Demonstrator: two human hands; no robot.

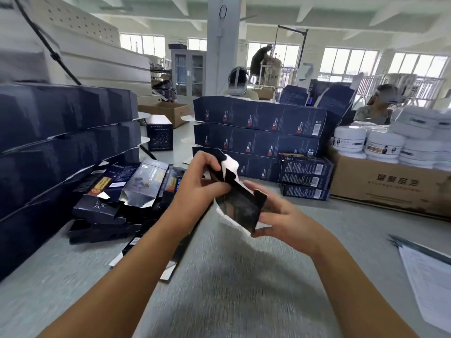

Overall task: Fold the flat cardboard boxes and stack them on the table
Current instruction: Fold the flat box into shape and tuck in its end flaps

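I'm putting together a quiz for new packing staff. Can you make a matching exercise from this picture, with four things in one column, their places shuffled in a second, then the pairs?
Things
1. half-folded box
2. flat boxes
3. white jars
4. papers

Places
A. on top of the brown carton, at the right
B. gripped by the left hand and the right hand
C. at the near right edge of the table
D. heaped on the table, left of the hands

Pairs: 1-B, 2-D, 3-A, 4-C
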